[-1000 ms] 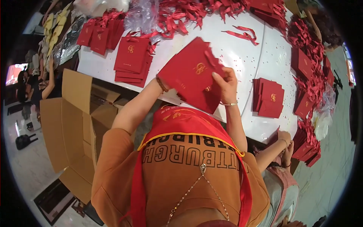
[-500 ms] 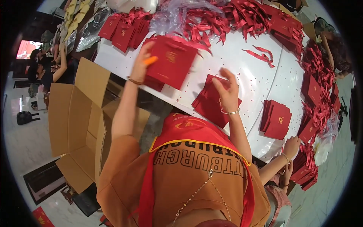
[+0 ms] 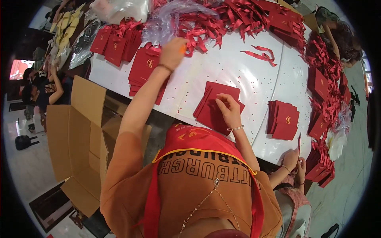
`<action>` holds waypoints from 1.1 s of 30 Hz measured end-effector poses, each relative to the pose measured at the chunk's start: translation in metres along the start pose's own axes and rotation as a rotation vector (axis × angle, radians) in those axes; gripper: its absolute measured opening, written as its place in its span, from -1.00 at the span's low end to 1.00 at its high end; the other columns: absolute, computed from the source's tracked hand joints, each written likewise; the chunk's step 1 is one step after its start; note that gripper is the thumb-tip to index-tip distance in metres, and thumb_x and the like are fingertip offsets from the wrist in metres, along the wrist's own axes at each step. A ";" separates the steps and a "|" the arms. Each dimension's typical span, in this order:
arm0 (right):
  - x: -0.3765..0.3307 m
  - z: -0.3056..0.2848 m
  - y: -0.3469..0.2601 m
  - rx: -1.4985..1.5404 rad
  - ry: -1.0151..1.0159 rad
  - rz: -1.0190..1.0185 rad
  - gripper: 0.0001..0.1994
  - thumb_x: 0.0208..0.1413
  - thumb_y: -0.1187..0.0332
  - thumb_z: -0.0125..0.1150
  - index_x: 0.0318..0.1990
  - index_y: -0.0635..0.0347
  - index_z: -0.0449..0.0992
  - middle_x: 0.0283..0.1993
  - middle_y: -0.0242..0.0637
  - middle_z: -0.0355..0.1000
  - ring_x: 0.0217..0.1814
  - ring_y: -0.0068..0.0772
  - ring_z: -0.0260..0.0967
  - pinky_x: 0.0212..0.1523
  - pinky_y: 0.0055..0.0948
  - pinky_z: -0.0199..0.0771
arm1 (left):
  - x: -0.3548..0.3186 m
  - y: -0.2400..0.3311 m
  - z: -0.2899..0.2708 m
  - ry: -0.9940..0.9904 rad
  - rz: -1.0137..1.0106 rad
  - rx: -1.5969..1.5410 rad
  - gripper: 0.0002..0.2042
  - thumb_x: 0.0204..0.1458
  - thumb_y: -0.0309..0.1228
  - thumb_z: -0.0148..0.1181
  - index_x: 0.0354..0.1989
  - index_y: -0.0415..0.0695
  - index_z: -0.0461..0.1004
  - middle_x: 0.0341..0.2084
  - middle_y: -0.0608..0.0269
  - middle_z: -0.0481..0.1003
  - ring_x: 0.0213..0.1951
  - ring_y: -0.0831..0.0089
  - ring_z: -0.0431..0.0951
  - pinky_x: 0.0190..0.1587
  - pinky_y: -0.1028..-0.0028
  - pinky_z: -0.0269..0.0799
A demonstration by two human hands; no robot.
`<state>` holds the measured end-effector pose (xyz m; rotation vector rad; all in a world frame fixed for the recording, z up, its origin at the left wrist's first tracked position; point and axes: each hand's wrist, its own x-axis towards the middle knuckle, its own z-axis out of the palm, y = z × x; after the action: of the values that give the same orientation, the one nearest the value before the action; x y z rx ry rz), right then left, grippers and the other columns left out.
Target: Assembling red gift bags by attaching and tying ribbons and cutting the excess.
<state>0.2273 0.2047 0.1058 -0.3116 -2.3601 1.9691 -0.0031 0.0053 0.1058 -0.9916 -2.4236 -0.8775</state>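
My left hand [image 3: 173, 55] reaches across to the near edge of the heaped red ribbons [image 3: 202, 29]. It is blurred, its fingers are mostly hidden, and something orange shows on one finger. Below its wrist lies a stack of flat red paper bags [image 3: 143, 67] with gold print and ribbon handles. My right hand [image 3: 230, 112] hovers over or rests lightly on a fanned stack of plain-faced red bags [image 3: 214, 90]. Its thumb and fingers are loosely curved and apart, with nothing visible between them.
More red bags [image 3: 285, 120] lie on the white table [image 3: 254, 91], dotted with small red specks. A loose ribbon [image 3: 260, 54] lies beyond. An open cardboard box [image 3: 75, 139] stands at left. A co-worker's hands [image 3: 291, 160] hold a thin red strip at right.
My left hand has left the red bag it was holding, now lying on the left stack, and moved right and away to the ribbons. My right hand's fingers have curled slightly over its stack.
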 end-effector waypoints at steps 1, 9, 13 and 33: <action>-0.002 0.003 -0.003 0.039 -0.017 0.003 -0.81 0.00 0.45 0.12 -0.20 0.25 0.44 -0.31 -0.32 0.41 -0.39 -0.60 0.35 -0.35 -0.63 0.35 | 0.013 0.008 0.027 0.021 0.016 0.033 -0.72 -0.14 -0.53 -0.02 -0.20 -0.05 0.42 -0.14 0.07 0.36 -0.23 0.11 0.41 -0.22 0.25 0.34; -0.020 -0.014 0.014 0.060 0.068 -0.013 -0.82 0.01 0.46 0.12 -0.21 0.29 0.44 -0.33 -0.32 0.43 -0.38 -0.62 0.34 -0.35 -0.64 0.35 | -0.009 0.032 0.106 -0.303 -0.121 0.498 -0.82 -0.11 -0.52 -0.03 -0.31 -0.09 0.42 -0.34 0.23 0.39 -0.20 0.23 0.33 -0.23 0.29 0.27; -0.024 -0.031 0.025 0.021 0.166 0.011 -0.83 0.02 0.47 0.11 -0.21 0.30 0.45 -0.33 -0.30 0.45 -0.31 -0.57 0.39 -0.29 -0.60 0.38 | -0.047 0.059 0.072 -0.305 0.115 0.056 -0.87 -0.14 -0.53 -0.02 -0.38 -0.10 0.40 -0.41 0.24 0.39 -0.28 0.26 0.33 -0.24 0.31 0.25; 0.015 -0.027 0.027 -0.658 0.134 -0.416 -0.82 -0.16 0.38 0.21 -0.33 0.10 0.47 -0.34 -0.33 0.37 -0.27 -0.22 0.25 -0.29 -0.30 0.24 | -0.089 0.072 0.048 -0.359 -0.126 0.042 -0.96 -0.09 -0.45 0.04 -0.46 -0.11 0.39 -0.47 0.21 0.42 -0.35 0.25 0.40 -0.32 0.26 0.21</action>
<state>0.2208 0.2379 0.0831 0.0334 -2.6350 0.9418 0.1042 0.0340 0.0514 -1.0676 -2.8185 -0.7369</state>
